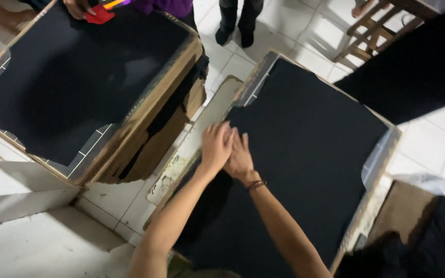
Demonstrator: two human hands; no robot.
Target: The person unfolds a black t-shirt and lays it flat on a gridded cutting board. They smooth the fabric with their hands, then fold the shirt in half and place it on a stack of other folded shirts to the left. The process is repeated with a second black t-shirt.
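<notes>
A large black sheet [310, 149] lies over a wooden-framed board [382, 154] in front of me. My left hand [215, 146] and my right hand [240, 158] rest flat on the sheet near its left edge. They sit side by side, with the left hand partly over the right. The fingers of both are stretched out and point away from me, and neither hand grips anything. A thin dark bracelet [257, 184] circles my right wrist.
A second board with a black sheet [73, 77] stands at the upper left, where another person's hand [78, 7] holds a red piece [99, 15]. Someone in dark shoes [235, 28] stands on the white tiled floor. A wooden chair [372, 28] and clear plastic [433, 183] are at the right.
</notes>
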